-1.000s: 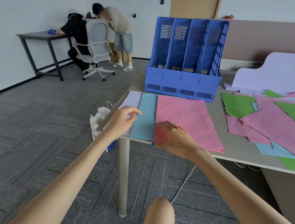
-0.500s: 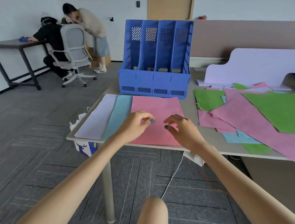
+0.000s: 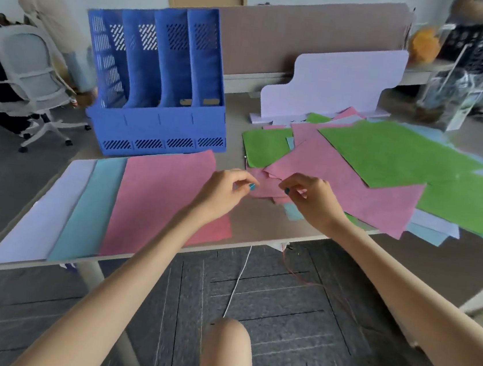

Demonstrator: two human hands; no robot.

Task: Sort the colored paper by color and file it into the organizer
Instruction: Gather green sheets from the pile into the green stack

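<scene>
A blue organizer (image 3: 156,131) with several upright slots stands at the back left of the table (image 3: 259,225). In front of it lie three sorted stacks: lavender (image 3: 41,214), light blue (image 3: 90,204) and pink (image 3: 160,197). To the right spreads a mixed pile of pink (image 3: 339,188), green (image 3: 388,151) and light blue sheets. My right hand (image 3: 310,199) pinches the near left corner of a pink sheet in that pile. My left hand (image 3: 227,187) has thumb and forefinger together at the same sheet's left edge; whether it grips is unclear.
A lavender cut-out board (image 3: 336,79) stands upright behind the pile against a brown partition (image 3: 311,31). A person (image 3: 43,9) and a white office chair (image 3: 27,68) are at the far left. A white cable (image 3: 239,273) hangs below the table's front edge. Clutter fills the right.
Both hands left the sorted pink stack and moved right to the corner of a pink sheet in the mixed pile. My view swung right as well.
</scene>
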